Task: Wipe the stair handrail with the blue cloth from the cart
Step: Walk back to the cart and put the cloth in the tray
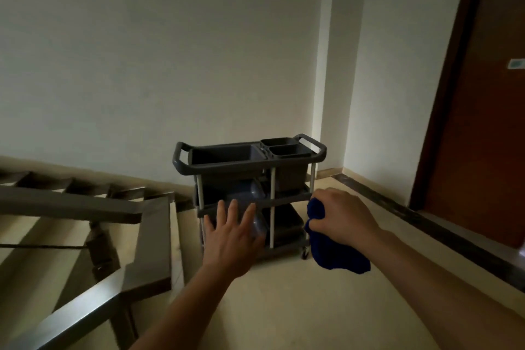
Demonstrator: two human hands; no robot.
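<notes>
My right hand [342, 216] grips the bunched blue cloth [335, 256], which hangs below my fist in front of the cart's right side. The grey three-shelf cart [250, 163] stands against the wall ahead. My left hand [230, 236] is stretched out with fingers spread and straight, in front of the cart's middle shelf; whether it touches anything there I cannot tell. The metal stair handrail [85, 310] runs from the lower left up to a flat section [154, 239] and on leftward, to the left of both hands.
Stairs [42, 236] drop away behind the railing at the left. A brown door [483, 136] stands at the right. A dark border strip [426, 224] runs along the floor by the right wall. Pale floor [298, 307] lies between me and the cart.
</notes>
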